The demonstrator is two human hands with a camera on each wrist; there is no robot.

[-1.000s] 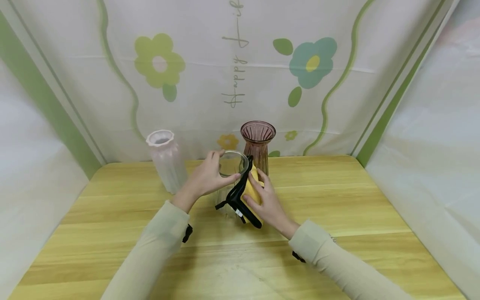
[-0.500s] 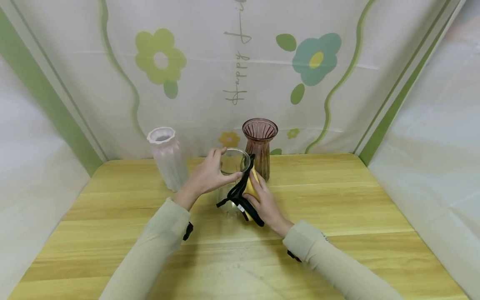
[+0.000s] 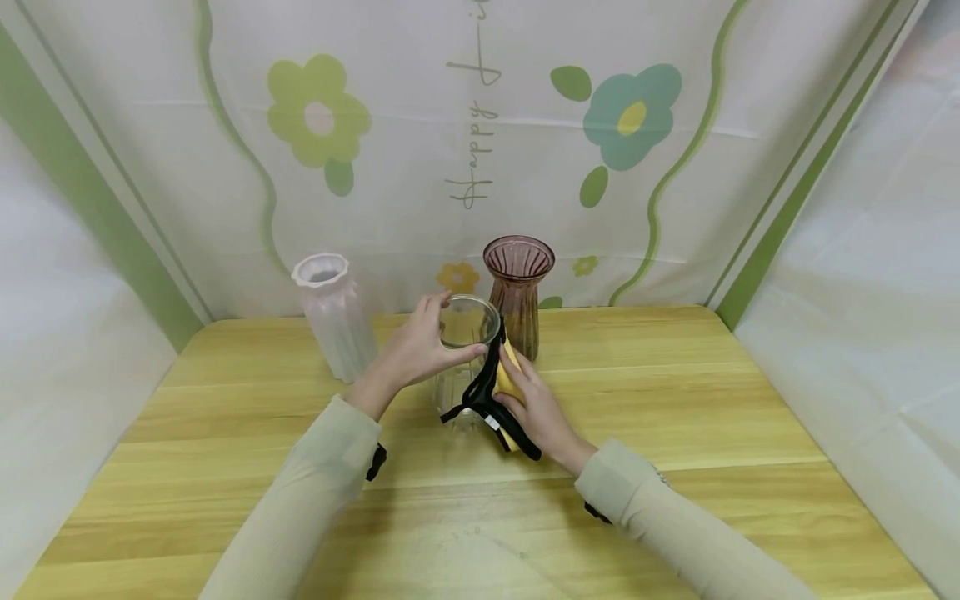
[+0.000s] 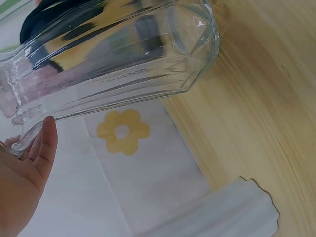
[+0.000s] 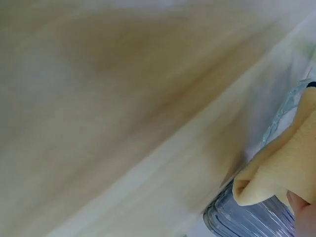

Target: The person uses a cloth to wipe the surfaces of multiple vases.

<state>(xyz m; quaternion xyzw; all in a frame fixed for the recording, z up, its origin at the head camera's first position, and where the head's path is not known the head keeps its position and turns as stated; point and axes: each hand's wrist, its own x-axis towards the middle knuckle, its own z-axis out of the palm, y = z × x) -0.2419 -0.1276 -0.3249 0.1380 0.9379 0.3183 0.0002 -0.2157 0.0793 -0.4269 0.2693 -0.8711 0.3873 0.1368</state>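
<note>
A clear glass vase stands at the middle of the table, and my left hand grips it round the neck from the left. In the left wrist view the fingers curl at the neck of the vase. My right hand holds a yellow cloth with black edging against the right side of the vase. The right wrist view has the folded cloth bunched over the fingers, most of that hand being out of frame.
A purple-tinted ribbed glass vase stands just behind the cloth. A pale pink-white vase is to the left, near the left wrist. Behind the wooden table hangs a flower-printed curtain.
The right hand and cloth have shifted slightly, ending a little farther right along the clear vase. The left hand keeps its hold on the neck.
</note>
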